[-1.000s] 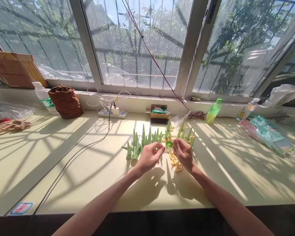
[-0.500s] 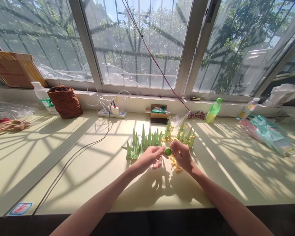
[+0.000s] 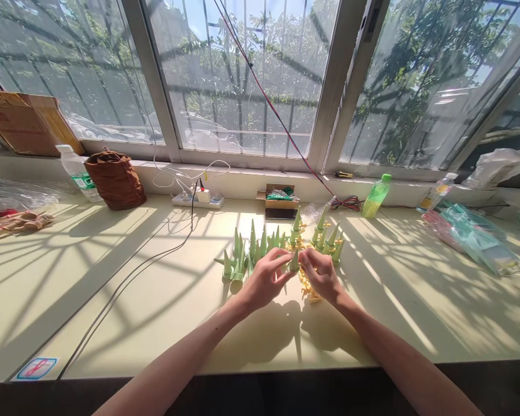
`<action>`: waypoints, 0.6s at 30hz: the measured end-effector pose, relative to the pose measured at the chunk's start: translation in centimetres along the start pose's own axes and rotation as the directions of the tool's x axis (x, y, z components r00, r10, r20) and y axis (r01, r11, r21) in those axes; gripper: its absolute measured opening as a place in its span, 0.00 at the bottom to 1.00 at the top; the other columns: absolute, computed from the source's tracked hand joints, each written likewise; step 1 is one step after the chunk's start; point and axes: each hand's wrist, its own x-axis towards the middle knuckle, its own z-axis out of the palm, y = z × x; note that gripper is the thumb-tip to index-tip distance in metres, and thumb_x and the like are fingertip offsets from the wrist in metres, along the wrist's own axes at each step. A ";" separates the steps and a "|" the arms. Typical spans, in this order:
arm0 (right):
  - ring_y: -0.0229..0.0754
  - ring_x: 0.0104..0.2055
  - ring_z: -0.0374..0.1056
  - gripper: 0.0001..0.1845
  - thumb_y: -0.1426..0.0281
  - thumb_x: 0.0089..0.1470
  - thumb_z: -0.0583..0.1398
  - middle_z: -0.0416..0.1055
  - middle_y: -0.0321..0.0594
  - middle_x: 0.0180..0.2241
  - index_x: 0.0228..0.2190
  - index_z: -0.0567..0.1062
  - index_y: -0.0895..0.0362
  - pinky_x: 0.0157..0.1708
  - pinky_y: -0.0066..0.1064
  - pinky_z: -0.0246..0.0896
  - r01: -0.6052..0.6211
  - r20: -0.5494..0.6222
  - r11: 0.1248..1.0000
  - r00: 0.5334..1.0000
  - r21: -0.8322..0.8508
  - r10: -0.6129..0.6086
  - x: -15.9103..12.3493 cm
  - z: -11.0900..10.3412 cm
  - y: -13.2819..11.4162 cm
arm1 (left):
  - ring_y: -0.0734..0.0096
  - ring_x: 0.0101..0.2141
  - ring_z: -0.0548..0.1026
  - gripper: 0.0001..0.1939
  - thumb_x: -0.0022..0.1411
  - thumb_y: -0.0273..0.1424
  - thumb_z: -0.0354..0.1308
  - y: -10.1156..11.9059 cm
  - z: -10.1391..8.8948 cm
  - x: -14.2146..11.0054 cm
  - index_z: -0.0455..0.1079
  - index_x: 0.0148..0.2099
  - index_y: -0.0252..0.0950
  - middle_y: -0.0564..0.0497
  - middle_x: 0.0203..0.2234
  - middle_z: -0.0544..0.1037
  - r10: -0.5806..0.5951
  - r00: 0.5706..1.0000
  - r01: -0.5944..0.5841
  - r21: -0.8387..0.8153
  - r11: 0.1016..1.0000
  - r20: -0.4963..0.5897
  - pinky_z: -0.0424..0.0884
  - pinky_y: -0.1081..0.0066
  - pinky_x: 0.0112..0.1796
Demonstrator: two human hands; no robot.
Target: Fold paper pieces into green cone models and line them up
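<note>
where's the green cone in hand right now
Head view, slightly right of centre: the green cone points up between the left hand and right hand.

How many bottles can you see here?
3: a clear bottle partly behind the brown bag; a green-capped bottle right of the coiled wires; another clear bottle farther right, beside plastic bags. Those bags may hide more.

The left hand (image 3: pixel 264 278) holds a green cone (image 3: pixel 294 263) upright beside the right hand (image 3: pixel 324 274).
</note>
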 end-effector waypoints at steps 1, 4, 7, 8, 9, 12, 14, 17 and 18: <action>0.33 0.20 0.51 0.18 0.62 0.64 0.52 0.56 0.30 0.19 0.24 0.63 0.56 0.22 0.27 0.47 -0.005 0.000 1.000 1.000 0.002 0.005 0.0 0.0 0.0 | 0.81 0.26 0.69 0.13 0.64 0.31 0.58 -0.1 0.1 0.0 0.71 0.51 0.37 0.46 0.45 0.72 0.024 1.000 -0.023 0.038 0.999 -0.020 0.72 0.74 0.30; 0.33 0.20 0.51 0.18 0.61 0.64 0.52 0.55 0.30 0.19 0.23 0.63 0.55 0.21 0.27 0.47 -0.018 -0.011 1.000 1.000 0.013 0.018 0.0 0.2 0.2 | 0.82 0.24 0.67 0.15 0.65 0.30 0.57 -0.2 0.4 -0.1 0.70 0.53 0.40 0.46 0.46 0.71 0.043 0.997 -0.038 0.086 0.996 -0.057 0.72 0.73 0.31; 0.34 0.20 0.51 0.19 0.60 0.64 0.52 0.54 0.30 0.18 0.23 0.61 0.55 0.21 0.27 0.47 -0.045 -0.066 0.997 0.997 0.070 0.049 0.0 0.4 0.5 | 0.80 0.23 0.68 0.15 0.65 0.34 0.57 0.1 0.3 0.0 0.69 0.53 0.37 0.46 0.43 0.73 0.000 0.994 0.008 0.072 0.997 -0.110 0.71 0.73 0.29; 0.34 0.19 0.51 0.19 0.60 0.64 0.52 0.54 0.30 0.18 0.23 0.61 0.54 0.20 0.27 0.48 -0.056 -0.092 0.994 0.994 0.091 0.064 0.0 0.5 0.6 | 0.79 0.24 0.68 0.15 0.65 0.35 0.56 0.3 0.2 0.1 0.70 0.51 0.35 0.46 0.41 0.73 -0.032 0.991 0.040 0.056 0.998 -0.133 0.70 0.74 0.27; 0.34 0.19 0.51 0.18 0.60 0.64 0.52 0.54 0.30 0.18 0.24 0.62 0.54 0.20 0.27 0.48 -0.065 -0.115 0.992 0.990 0.108 0.078 0.0 0.5 0.6 | 0.78 0.24 0.68 0.14 0.66 0.37 0.55 0.4 0.1 0.2 0.71 0.47 0.33 0.46 0.38 0.74 -0.074 0.986 0.079 0.033 0.996 -0.147 0.69 0.75 0.26; 0.35 0.19 0.53 0.16 0.60 0.64 0.52 0.56 0.30 0.19 0.26 0.65 0.54 0.20 0.27 0.50 -0.065 -0.145 0.990 0.986 0.125 0.083 0.0 0.5 0.4 | 0.77 0.20 0.68 0.23 0.67 0.44 0.50 0.6 -0.2 0.5 0.73 0.31 0.30 0.49 0.24 0.74 -0.259 0.962 0.252 -0.087 0.964 -0.088 0.63 0.77 0.21; 0.35 0.20 0.55 0.15 0.61 0.64 0.52 0.58 0.31 0.19 0.27 0.66 0.55 0.21 0.27 0.51 -0.039 -0.134 0.993 0.990 0.113 0.054 0.0 0.4 0.1 | 0.78 0.15 0.66 0.31 0.67 0.50 0.46 0.6 -0.2 0.7 0.72 0.26 0.30 0.49 0.18 0.73 -0.391 0.918 0.397 -0.212 0.893 0.070 0.60 0.77 0.18; 0.34 0.20 0.56 0.16 0.62 0.64 0.52 0.58 0.30 0.19 0.26 0.66 0.55 0.22 0.28 0.53 -0.002 -0.082 0.998 0.997 0.071 0.008 0.0 0.4 -0.1 | 0.81 0.11 0.63 0.36 0.64 0.56 0.45 0.7 -0.2 0.9 0.73 0.27 0.28 0.47 0.18 0.75 -0.496 0.810 0.585 -0.368 0.723 0.312 0.55 0.77 0.14; 0.34 0.20 0.56 0.16 0.62 0.65 0.52 0.58 0.30 0.19 0.26 0.65 0.55 0.23 0.28 0.53 0.003 -0.062 0.998 0.998 0.056 0.001 0.0 0.4 -0.1 | 0.81 0.11 0.63 0.36 0.62 0.57 0.46 0.7 -0.2 0.9 0.73 0.28 0.28 0.47 0.19 0.75 -0.510 0.783 0.621 -0.399 0.675 0.356 0.52 0.77 0.12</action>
